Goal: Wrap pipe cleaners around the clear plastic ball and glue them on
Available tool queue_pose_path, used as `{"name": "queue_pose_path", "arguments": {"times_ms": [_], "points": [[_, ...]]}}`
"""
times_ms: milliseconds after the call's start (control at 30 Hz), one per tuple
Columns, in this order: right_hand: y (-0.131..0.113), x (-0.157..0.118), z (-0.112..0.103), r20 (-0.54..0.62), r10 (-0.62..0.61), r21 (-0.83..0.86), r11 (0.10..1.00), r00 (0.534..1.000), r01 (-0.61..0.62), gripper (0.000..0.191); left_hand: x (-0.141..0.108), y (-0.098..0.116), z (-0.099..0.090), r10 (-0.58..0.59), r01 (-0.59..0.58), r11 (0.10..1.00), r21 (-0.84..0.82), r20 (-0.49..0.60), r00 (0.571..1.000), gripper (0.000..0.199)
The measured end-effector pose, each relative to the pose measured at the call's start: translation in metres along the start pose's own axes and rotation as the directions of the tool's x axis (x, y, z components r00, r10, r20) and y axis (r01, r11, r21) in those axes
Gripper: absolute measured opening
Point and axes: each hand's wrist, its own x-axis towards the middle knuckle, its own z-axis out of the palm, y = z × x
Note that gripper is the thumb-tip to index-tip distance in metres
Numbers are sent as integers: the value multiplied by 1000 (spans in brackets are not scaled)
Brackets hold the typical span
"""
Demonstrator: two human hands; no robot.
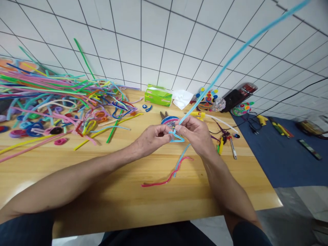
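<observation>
A light blue pipe cleaner (232, 66) is pinched between both of my hands, its long free end rising to the upper right. Near my fingertips it is bent into a small angular loop (178, 138). My left hand (156, 136) is closed on the bent part, and my right hand (192, 133) grips the stem close beside it. Partly hidden behind my fingers is a round coil of blue and pink (169, 119). On the table below lie a red pipe cleaner (167, 180) and a short blue piece (180, 162).
A heap of coloured pipe cleaners (64, 92) spreads over the left of the wooden table (123, 205). Along the tiled wall stand a green tissue pack (158, 95) and decorated figures (208, 99). A pen (233, 148) lies at right; tools (280, 130) rest on a blue surface.
</observation>
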Motion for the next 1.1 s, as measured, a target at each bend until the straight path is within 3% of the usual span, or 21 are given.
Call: {"name": "queue_pose_path", "arguments": {"times_ms": [267,500,600,733,967,1100], "points": [[1,-3,1,-42,-81,-106,991,996,77,38,1,0,2,10,-17,996,-89,-77,997,32],[-2,-9,1,-35,-264,-269,931,964,246,18,-2,4,1,70,-87,992,-91,-175,982,25],[1,-9,3,21,-426,-341,848,905,406,5,-2,6,0,112,-136,986,-98,-221,969,25],[8,-7,5,105,-591,-495,666,799,558,6,-2,9,-1,138,-176,976,-127,-261,956,28],[18,-9,8,136,-753,-577,467,644,669,24,-3,13,-1,149,-203,956,-210,-248,957,34],[21,-8,7,156,-776,-596,419,611,685,28,-2,15,-3,128,-186,951,-248,-233,964,39]]}}
